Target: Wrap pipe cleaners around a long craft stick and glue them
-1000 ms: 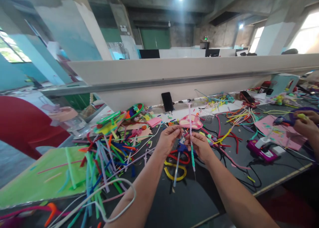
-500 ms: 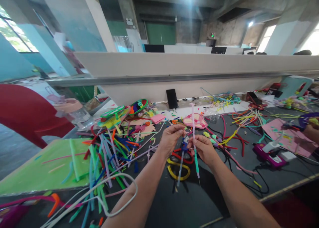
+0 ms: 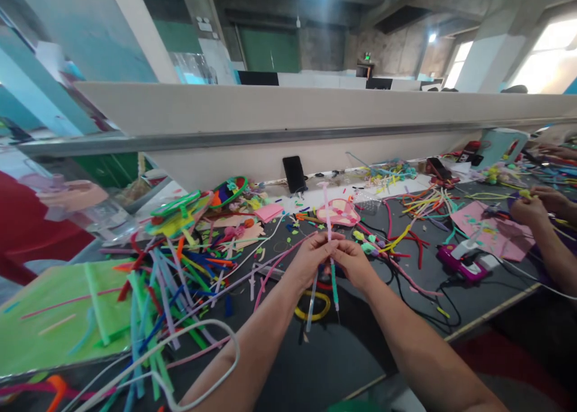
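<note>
My left hand (image 3: 310,259) and my right hand (image 3: 352,262) meet above the dark table (image 3: 342,358), fingers pinched together on an upright pink and green pipe-cleaner stick (image 3: 330,244). A pale blue stick (image 3: 312,299) hangs down under my left hand. A yellow loop (image 3: 311,312) and some red pieces lie on the table just below both hands. A pink cut-out piece (image 3: 339,212) sits behind the hands.
A heap of coloured pipe cleaners (image 3: 175,280) and a green sheet (image 3: 58,322) fill the left. A black phone (image 3: 294,173) leans on the white partition. A pink glue gun (image 3: 462,263) and a pink sheet (image 3: 491,232) lie right, near another person's hands (image 3: 536,208). A white cable (image 3: 198,364) loops near my left arm.
My two hands have come closer together on the upright stick until they touch. The view has shifted slightly left and down. The other person's hands show more at the right.
</note>
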{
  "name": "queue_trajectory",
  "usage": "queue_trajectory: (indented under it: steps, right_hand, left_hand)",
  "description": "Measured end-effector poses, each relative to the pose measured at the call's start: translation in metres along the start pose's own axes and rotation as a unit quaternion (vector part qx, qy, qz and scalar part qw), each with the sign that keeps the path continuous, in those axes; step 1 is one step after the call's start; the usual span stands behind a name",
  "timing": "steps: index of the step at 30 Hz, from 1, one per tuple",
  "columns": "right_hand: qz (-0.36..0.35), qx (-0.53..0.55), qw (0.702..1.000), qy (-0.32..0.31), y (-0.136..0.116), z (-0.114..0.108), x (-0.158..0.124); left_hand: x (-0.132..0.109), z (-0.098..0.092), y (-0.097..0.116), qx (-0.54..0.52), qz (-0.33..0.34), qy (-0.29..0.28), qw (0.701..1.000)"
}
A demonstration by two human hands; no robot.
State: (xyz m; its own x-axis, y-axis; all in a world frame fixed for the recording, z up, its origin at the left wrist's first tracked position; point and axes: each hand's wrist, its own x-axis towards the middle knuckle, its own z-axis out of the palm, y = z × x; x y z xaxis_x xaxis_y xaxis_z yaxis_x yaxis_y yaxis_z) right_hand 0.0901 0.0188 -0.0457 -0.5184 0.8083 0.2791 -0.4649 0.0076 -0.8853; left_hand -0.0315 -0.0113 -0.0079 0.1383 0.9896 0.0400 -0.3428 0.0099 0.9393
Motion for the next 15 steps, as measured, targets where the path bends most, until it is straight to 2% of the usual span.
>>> queue_trajectory:
  steps: [5, 10, 12, 15]
  right_hand:
    - [0.012, -0.027, 1.000, -0.010, -0.009, -0.006, 0.000]
    - [-0.035, -0.023, 0.992, 0.123, -0.018, -0.018, 0.005]
    - [-0.049, 0.012, 0.988, 0.144, -0.019, -0.020, 0.006]
    - [-0.053, 0.073, 0.986, 0.142, -0.020, -0.021, 0.008]
  left_hand:
    - [-0.002, 0.002, 0.015, -0.035, 0.011, 0.030, 0.999]
    - [0.000, -0.004, 0.024, -0.072, 0.036, 0.029, 0.996]
    - [0.001, -0.006, 0.022, -0.065, 0.022, 0.026, 0.997]
    - [0.001, -0.006, 0.018, -0.065, -0.007, 0.019, 0.998]
